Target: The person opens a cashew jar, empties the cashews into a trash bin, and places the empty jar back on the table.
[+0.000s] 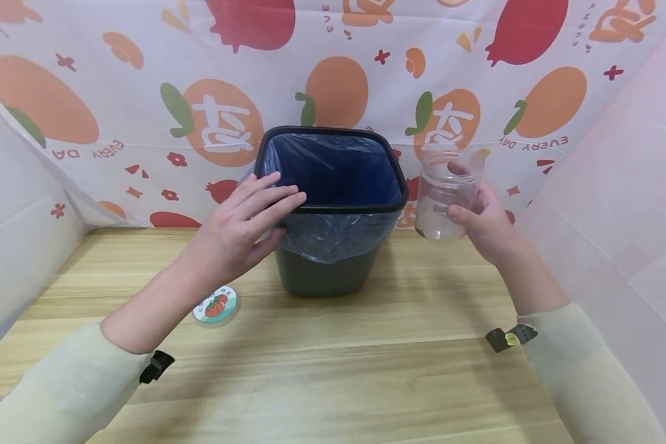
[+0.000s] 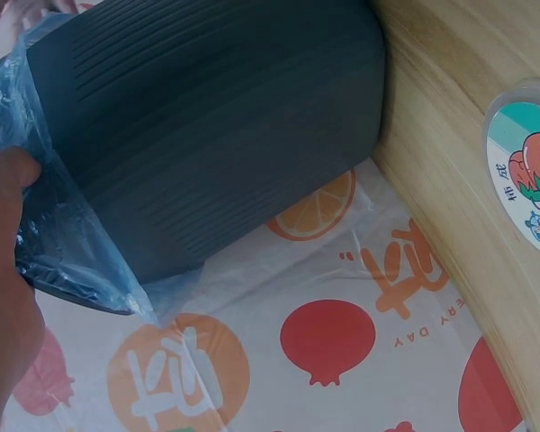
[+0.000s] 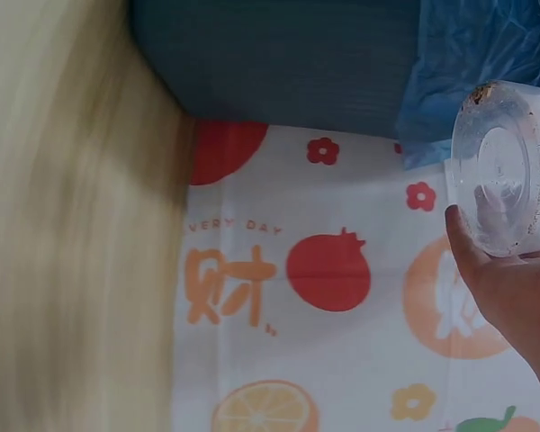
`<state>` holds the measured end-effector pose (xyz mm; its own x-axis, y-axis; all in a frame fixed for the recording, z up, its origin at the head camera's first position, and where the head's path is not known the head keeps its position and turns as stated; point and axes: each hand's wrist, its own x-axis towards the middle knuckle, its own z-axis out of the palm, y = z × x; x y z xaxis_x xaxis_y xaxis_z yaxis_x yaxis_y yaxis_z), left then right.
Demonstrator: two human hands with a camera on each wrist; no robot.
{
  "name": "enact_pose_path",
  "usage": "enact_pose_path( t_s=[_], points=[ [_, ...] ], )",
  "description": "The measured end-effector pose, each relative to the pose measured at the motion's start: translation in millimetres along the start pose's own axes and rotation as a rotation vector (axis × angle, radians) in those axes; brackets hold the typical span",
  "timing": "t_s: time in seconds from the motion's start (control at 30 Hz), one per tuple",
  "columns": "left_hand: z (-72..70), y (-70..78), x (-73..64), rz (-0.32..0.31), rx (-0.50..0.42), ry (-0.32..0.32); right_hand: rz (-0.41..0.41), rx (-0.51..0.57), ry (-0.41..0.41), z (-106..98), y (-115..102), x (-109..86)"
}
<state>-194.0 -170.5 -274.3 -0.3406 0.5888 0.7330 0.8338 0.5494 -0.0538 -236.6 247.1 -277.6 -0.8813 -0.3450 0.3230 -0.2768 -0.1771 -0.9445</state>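
My left hand (image 1: 244,222) holds the near left corner of a dark trash can (image 1: 324,271), its fingers over the black rim and its thumb outside against the bag. A translucent bluish trash bag (image 1: 338,237) lines the can and folds down over its outside. To the right of the can, my right hand (image 1: 485,216) grips a clear plastic jar (image 1: 441,203) above the table. The jar has no lid on, and some brown residue (image 3: 480,94) shows at its bottom edge in the right wrist view.
A round lid (image 1: 217,306) with a persimmon picture lies on the wooden table (image 1: 333,370), left of the can and near my left forearm. Behind the can hangs a fruit-printed cloth (image 1: 333,37). Pale side sheets (image 1: 633,203) close off both sides.
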Motion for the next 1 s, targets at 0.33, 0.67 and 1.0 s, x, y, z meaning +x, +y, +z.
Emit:
enact_pose_path(
  t_s=[0.33,0.67,1.0],
  points=[
    [-0.4,0.3,0.1,0.004,0.001,0.008,0.003,0.093,0.027,0,26,-14.8],
    [-1.1,0.5,-0.7,-0.005,0.017,-0.007,0.007,0.098,0.011,-1,53,-31.8],
    [-1.3,2.1,-1.0,-0.007,0.013,-0.002,0.075,0.045,0.013,1,77,-44.6]
  ],
)
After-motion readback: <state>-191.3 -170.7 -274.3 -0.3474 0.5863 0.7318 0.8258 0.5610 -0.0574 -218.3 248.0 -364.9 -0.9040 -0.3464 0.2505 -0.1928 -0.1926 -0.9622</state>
